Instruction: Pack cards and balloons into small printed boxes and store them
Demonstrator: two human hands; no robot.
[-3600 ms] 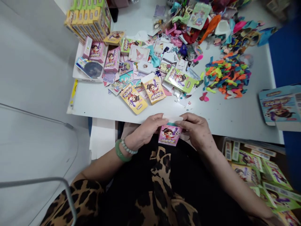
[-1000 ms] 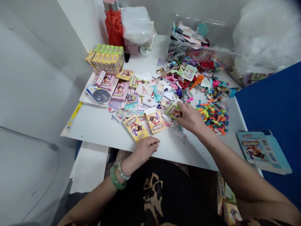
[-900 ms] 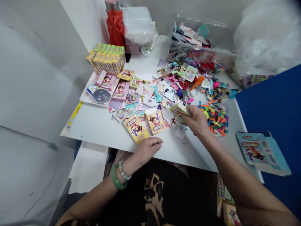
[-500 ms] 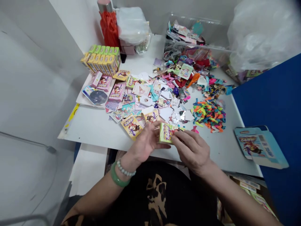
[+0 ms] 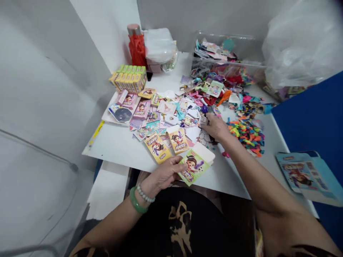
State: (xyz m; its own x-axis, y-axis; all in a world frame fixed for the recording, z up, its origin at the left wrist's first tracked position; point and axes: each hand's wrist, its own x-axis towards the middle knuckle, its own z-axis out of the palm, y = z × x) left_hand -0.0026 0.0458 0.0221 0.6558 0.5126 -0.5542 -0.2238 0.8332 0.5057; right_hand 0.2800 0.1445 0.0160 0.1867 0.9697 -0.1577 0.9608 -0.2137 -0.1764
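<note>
My left hand [image 5: 166, 174] grips a small green cardboard box [image 5: 192, 167] with a cartoon girl on its front, thumb on top. The box's white end flap [image 5: 205, 152] stands open on the right. Over the pile, my right hand [image 5: 217, 127] reaches down with its fingers drawn together at a small pale card [image 5: 203, 121]; what they pinch is unclear. Near the left hand, two yellow boxes lie on the table: one yellow box [image 5: 157, 147] and another yellow box [image 5: 178, 140] with its flap open.
Green and yellow boxes [image 5: 131, 80] stand in rows at the back left. Loose cards and trinkets cover the middle. Colourful balloons [image 5: 248, 134] lie heaped at right, near a blue opened carton [image 5: 305, 175]. A clear plastic bin [image 5: 257, 53] stands behind; a red-wrapped bottle [image 5: 137, 48] stands back left.
My right hand has let go of the green box and moved up to the pile. The box has turned in my left hand, and its flap now shows open. The view has shifted.
</note>
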